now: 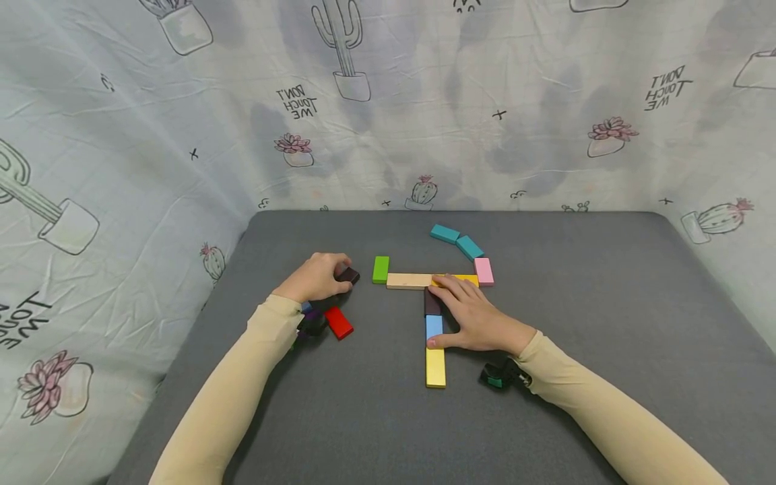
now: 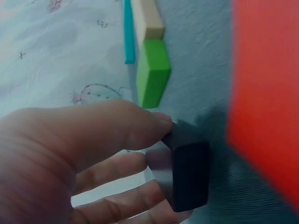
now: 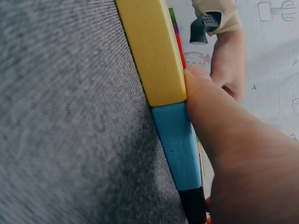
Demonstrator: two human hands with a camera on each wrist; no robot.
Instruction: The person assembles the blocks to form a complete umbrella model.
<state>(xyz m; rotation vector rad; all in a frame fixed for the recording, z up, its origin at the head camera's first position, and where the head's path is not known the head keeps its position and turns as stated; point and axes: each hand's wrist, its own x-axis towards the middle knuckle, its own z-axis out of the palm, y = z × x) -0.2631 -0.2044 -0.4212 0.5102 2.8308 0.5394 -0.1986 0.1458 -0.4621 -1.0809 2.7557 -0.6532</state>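
Note:
My left hand [image 1: 310, 277] pinches a black block [image 2: 190, 175] between thumb and fingers, left of the green block [image 1: 380, 269]. With fingers spread, my right hand [image 1: 481, 320] lies over a T-shaped row of flat blocks. Its thumb touches the side near where a yellow block [image 1: 435, 370] meets a blue block [image 3: 179, 149]; its fingertips rest around the orange block [image 1: 469, 278]. A dark block [image 1: 432, 304] joins the stem to the crossbar, where a plain wooden block [image 1: 407, 281] lies beside the orange one.
A pink block [image 1: 483, 271] and two teal blocks [image 1: 445, 234] curve up from the crossbar's right end. Beside the left wrist lies a red block [image 1: 338, 322], with blue, purple and green ones partly hidden. A patterned cloth [image 1: 388, 135] hangs behind the grey table [image 1: 576, 283].

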